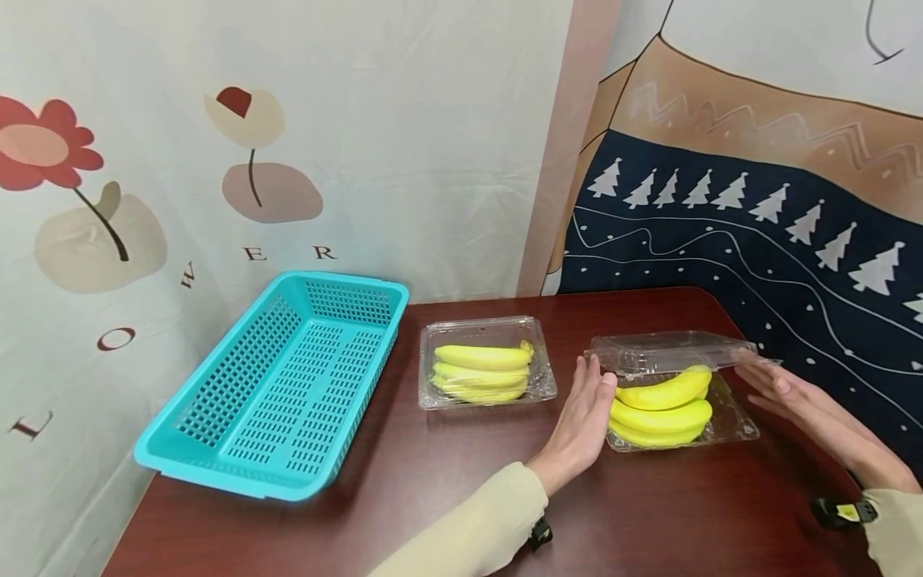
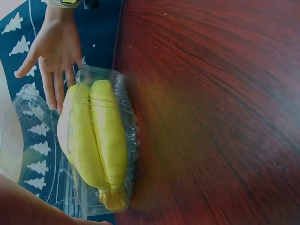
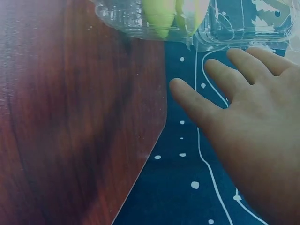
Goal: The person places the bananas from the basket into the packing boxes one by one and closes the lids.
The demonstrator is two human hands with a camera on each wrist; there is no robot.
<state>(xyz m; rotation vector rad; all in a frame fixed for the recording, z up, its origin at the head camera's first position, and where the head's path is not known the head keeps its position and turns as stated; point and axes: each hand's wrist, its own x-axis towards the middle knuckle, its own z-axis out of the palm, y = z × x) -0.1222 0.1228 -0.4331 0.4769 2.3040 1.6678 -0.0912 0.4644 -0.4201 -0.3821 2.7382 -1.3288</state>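
A clear plastic clamshell box [image 1: 734, 418] on the table holds a bunch of yellow bananas [image 1: 662, 417]. Its hinged lid [image 1: 671, 346] stands raised behind the fruit. My left hand [image 1: 580, 421] is at the box's left side with fingers straight. On the other side, my right hand [image 1: 811, 405] has its fingers extended at the lid's right edge; whether they touch it is unclear. In the left wrist view the right hand [image 2: 58, 49] shows its palm and straight fingers. The right wrist view shows the back of that hand [image 3: 262, 112], fingers spread beside the box.
Left of the hands sits a second clear clamshell box [image 1: 544, 381], closed over more bananas [image 1: 481, 375]. A turquoise perforated basket [image 1: 277, 485] stands at the table's left. The dark red table [image 1: 461, 489] meets printed cloth [image 1: 433, 160] at the back and right.
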